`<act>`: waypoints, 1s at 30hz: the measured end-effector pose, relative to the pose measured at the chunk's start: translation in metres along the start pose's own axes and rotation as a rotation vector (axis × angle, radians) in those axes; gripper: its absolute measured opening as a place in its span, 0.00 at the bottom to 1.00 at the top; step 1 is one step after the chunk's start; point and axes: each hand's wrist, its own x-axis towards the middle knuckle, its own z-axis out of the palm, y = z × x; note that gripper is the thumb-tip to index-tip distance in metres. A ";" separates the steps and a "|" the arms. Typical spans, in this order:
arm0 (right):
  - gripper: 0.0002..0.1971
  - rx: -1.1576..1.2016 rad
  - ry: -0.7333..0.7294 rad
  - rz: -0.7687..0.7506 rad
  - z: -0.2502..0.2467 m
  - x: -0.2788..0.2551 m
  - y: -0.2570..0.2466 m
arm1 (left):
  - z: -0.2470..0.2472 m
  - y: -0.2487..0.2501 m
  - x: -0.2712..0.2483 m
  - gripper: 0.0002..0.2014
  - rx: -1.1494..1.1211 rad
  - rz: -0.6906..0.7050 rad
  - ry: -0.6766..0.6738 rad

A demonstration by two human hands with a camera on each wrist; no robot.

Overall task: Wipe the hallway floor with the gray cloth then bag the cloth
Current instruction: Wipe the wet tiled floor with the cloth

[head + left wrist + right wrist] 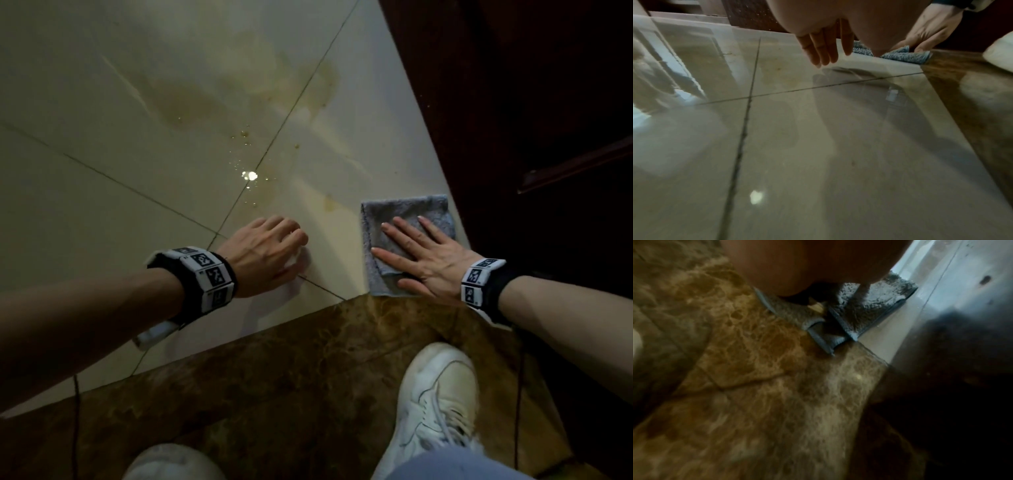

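Against the cream tiled floor's (102, 137) edge beside the dark wooden door (531, 102), the folded gray terry cloth (404, 212) lies flat; right hand (428, 260) presses it, fingers spread; left hand (263, 257) hovers nearby, fingers loosely relaxed, holding nothing.

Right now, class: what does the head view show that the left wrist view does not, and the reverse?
Only the head view shows the yellowish stains, droplets and both white shoes. Only the left wrist view shows the left hand from beneath, fingers straight above the floor. Both show the right hand flat on the gray cloth.
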 end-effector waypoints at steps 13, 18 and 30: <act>0.40 0.460 0.068 0.755 0.007 0.020 -0.068 | 0.009 0.015 0.048 0.21 -0.039 0.088 0.015; 0.41 0.460 -0.008 0.734 0.002 0.026 -0.068 | 0.006 0.003 0.037 0.21 -0.048 0.011 0.068; 0.43 0.367 -0.085 0.429 -0.057 0.114 -0.095 | -0.006 -0.029 -0.019 0.21 -0.002 -0.216 0.072</act>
